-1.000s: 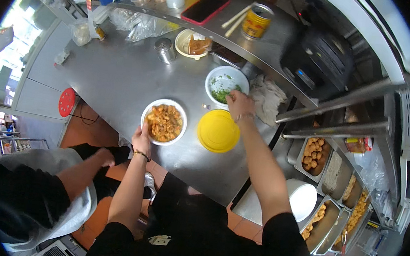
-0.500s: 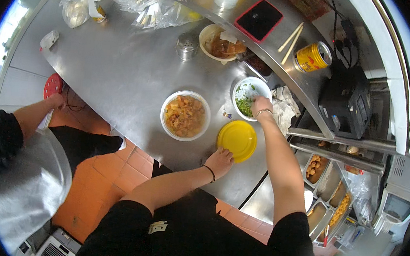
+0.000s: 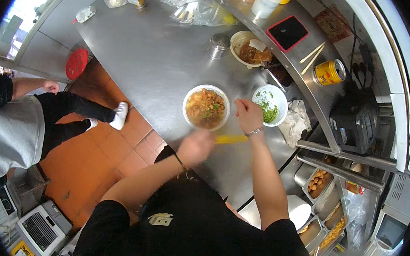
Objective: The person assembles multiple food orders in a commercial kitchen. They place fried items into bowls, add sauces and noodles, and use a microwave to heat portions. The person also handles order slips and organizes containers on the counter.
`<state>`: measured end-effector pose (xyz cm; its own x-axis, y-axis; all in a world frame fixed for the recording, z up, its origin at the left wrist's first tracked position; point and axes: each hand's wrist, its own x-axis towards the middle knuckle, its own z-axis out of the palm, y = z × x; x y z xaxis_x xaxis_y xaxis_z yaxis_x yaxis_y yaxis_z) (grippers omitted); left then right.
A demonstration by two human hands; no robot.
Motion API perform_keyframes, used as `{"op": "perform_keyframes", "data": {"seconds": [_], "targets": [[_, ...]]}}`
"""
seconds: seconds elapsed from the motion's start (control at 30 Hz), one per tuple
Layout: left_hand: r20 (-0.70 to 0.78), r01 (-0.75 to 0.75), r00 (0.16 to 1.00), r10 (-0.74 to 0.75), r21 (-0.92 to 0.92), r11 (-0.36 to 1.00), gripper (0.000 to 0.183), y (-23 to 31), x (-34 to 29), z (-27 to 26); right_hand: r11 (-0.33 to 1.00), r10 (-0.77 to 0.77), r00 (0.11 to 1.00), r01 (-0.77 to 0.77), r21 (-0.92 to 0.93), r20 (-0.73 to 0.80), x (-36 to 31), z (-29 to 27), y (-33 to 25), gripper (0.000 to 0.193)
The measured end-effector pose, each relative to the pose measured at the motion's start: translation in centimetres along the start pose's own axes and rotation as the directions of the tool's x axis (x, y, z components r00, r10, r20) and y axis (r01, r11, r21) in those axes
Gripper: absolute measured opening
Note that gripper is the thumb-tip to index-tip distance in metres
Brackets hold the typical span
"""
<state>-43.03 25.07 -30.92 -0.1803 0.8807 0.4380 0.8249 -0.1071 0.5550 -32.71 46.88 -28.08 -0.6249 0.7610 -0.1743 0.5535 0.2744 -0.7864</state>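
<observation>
My left hand (image 3: 196,147), smeared by motion, grips a yellow lid (image 3: 231,139). The lid is tilted up so that it shows nearly edge-on, just in front of a white round bowl (image 3: 185,114). Chunky brown-orange food (image 3: 206,107) fills that bowl, with a few green bits on top. Between this bowl and a second white bowl (image 3: 281,116), my right hand (image 3: 249,115) hovers with its fingers drawn together. Whatever they may hold is too small to make out. Chopped green herbs (image 3: 268,113) lie in the second bowl.
Behind stand a metal shaker (image 3: 219,46) and a tub of brown sauce (image 3: 244,53). A crumpled cloth (image 3: 295,123) lies right of the herbs. The raised shelf carries a phone (image 3: 287,33), chopsticks (image 3: 312,57) and a can (image 3: 330,72). A co-worker (image 3: 17,125) is at far left.
My right hand has left the herb bowl and moved left. Green bits now lie on the food. My left hand has lifted and tilted the yellow lid. The co-worker has stepped away from the table.
</observation>
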Motion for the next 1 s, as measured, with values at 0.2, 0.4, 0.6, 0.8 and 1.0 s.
{"op": "perform_keyframes", "data": {"seconds": [0.2, 0.4, 0.6, 0.8, 1.0], "targets": [[0.074, 0.494, 0.861, -0.502, 0.105, 0.863, 0.011, -13.8, 6.7, -1.6, 0.946, 0.213, 0.975, -0.223, -0.235, -0.067, -2.9, 5.1, 6.2, 0.043], [0.447, 0.357, 0.804, -0.392, 0.166, 0.919, 0.019, -19.1, 10.0, -2.9, 0.466, 0.674, 0.727, -0.556, 0.688, 0.131, -3.8, 12.7, 3.3, 0.039], [0.631, 0.364, 0.715, -0.302, 0.034, 0.931, 0.023, -22.5, 13.2, -3.3, 0.264, 0.818, 0.575, -0.4, 0.878, 0.016, -3.1, 14.4, -0.1, 0.038], [0.731, 0.508, 0.618, -0.289, -0.091, 0.857, 0.028, -22.6, 17.2, -4.1, 0.283, 0.823, 0.566, -0.343, 0.895, -0.044, -2.4, 14.9, 0.1, 0.036], [0.986, 0.841, 0.081, -0.149, 0.013, 0.541, 0.046, -22.4, 14.5, -9.2, 0.094, 0.657, 0.742, -0.252, 0.963, 0.13, -7.3, 15.2, -0.4, 0.045]]}}
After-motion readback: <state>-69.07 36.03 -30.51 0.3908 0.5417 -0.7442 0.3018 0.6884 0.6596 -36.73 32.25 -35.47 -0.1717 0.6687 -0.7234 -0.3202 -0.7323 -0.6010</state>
